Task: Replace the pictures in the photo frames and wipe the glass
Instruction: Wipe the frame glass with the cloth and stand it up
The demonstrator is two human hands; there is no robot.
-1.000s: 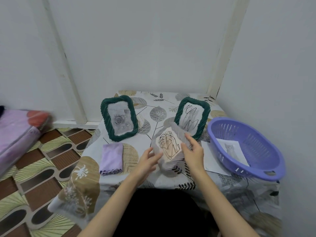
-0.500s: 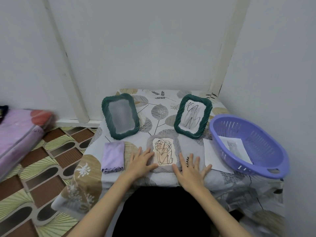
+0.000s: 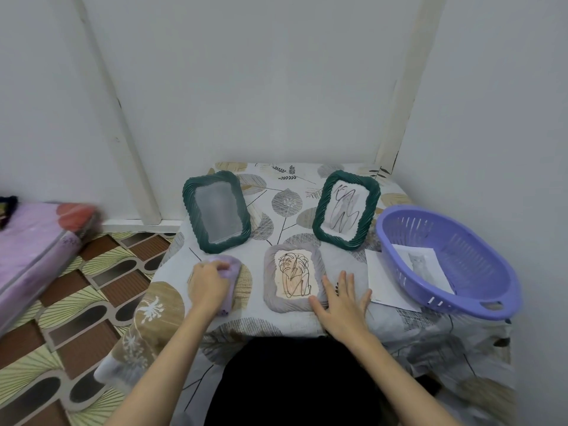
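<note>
A grey photo frame [image 3: 270,273] lies flat near the table's front edge, holding a line drawing on beige paper. My right hand [image 3: 342,298] rests flat on the cloth-covered table [image 3: 285,192] beside it, fingers spread, thumb at the frame's lower right corner. My left hand [image 3: 209,284] covers the purple cloth [image 3: 232,267] to the frame's left, fingers curled over its far edge. Two green frames stand behind. The left green frame [image 3: 216,210] shows a blank grey pane. The right green frame [image 3: 345,209] holds a scribble drawing.
A purple plastic basket [image 3: 461,250] sits at the right edge with a printed picture [image 3: 425,265] inside. A white sheet [image 3: 384,281] lies between basket and grey frame. White walls close the back and right. A pink mattress [image 3: 30,241] lies on the patterned floor at left.
The grey frame went from held in both hands to lying flat on the table. My left hand then moved left onto the purple cloth. My right hand stayed beside the frame.
</note>
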